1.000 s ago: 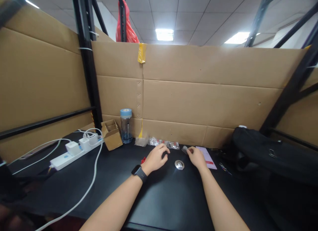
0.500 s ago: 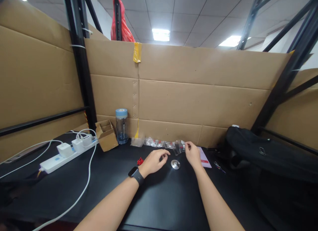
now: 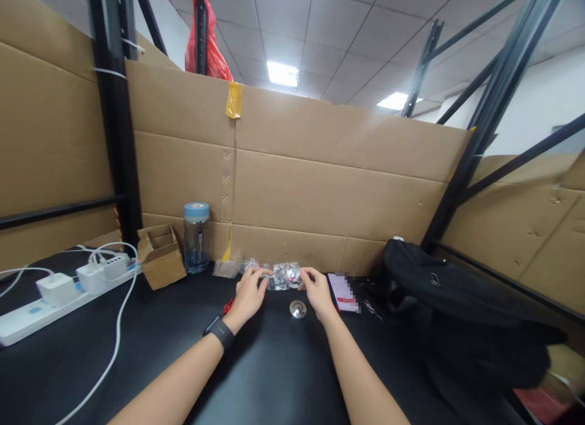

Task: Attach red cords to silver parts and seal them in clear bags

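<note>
A row of clear plastic packets (image 3: 278,280) with shiny contents lies along the back of the black table. My right hand (image 3: 316,291) pinches the edge of a packet with a round silvery piece (image 3: 294,277) in it, at the row's right end. Thumb and fingertips of my left hand (image 3: 249,292), which wears a dark watch on its wrist, close on the packets further left; the exact grip is small and partly hidden. Nearer to me, between the hands, a shiny metal disc (image 3: 298,309) lies on the table. A red item (image 3: 228,305) shows beside my left hand.
At left are a white power strip (image 3: 27,318) with cables, an open cardboard box (image 3: 162,263) and a blue-lidded bottle (image 3: 196,242). A phone (image 3: 343,292) lies right of my right hand, and a black bag (image 3: 448,297) beyond it. Cardboard walls (image 3: 292,199) surround the table.
My left hand has moved forward to the packets. My right hand has shifted slightly left with the packet it pinches. The view has turned to the right.
</note>
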Tool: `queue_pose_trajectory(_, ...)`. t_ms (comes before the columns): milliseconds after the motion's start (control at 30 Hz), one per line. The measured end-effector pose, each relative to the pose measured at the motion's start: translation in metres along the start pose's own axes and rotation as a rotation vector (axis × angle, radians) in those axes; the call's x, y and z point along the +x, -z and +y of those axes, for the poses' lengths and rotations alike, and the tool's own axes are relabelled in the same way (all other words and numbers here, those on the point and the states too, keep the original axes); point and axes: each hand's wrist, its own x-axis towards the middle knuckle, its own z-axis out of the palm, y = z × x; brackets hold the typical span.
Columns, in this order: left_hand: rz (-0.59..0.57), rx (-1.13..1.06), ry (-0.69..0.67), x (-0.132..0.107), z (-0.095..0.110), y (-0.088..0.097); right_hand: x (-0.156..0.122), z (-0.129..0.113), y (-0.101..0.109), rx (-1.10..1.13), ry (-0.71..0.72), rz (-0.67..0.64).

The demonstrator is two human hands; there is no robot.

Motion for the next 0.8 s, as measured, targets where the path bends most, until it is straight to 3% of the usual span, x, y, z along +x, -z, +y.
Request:
queue_pose_trajectory(200, -0.114, -0.271, 0.091, 0.001, 0.003, -0.001, -0.004, -0.003, -0.007, 0.092, -0.035, -0.017)
queue_pose_trajectory(367, -0.11, -0.306, 0.003, -0.001, 0.008, -0.003, -0.01, -0.004, -0.018, 0.1, -0.021, -0.057)
queue_pose_trajectory(467, -0.152, -0.323, -0.066, -0.002, 0.011, -0.001, -0.013, -0.004, -0.025, 0.055, 0.021, -0.017)
queue_pose_trajectory(600, -0.14, -0.258, -0.042, -0.002, 0.008, -0.001, -0.015, -0.003, -0.029, -0.008, 0.053, 0.001)
queue_pose_trajectory(700, -0.102, -0.171, 0.018, -0.001, 0.001, -0.004, -0.01, -0.001, -0.021, -0.156, 0.085, -0.016)
queue_pose_trajectory(800, -0.083, -0.073, 0.03, 0.001, -0.006, -0.005, 0.0, 0.008, 0.0, -0.37, 0.029, 0.156)
